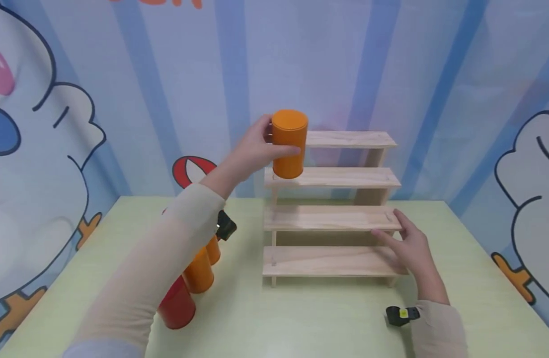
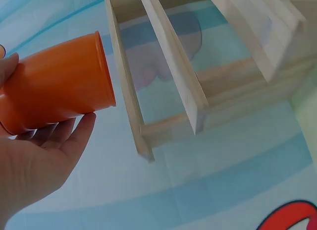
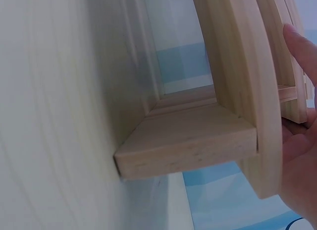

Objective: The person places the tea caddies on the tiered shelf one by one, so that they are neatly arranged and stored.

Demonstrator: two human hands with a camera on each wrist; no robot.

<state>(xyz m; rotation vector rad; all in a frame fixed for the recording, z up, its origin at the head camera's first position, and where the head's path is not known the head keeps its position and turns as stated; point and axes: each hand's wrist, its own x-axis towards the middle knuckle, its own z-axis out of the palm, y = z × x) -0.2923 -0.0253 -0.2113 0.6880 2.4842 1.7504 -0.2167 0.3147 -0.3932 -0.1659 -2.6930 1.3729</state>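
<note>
Orange cup (image 1: 290, 134) between left-hand fingers (image 2: 80, 134)

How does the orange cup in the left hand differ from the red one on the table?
Support: the left hand holds the orange cup up; the red cup stands on the table.
In the head view, the left sleeve partly hides the red cup, not the orange cup.
Both have round sides.

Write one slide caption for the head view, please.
Left hand holds an orange cylinder aloft; right hand grips the right end of a four-tier wooden stand.
</note>
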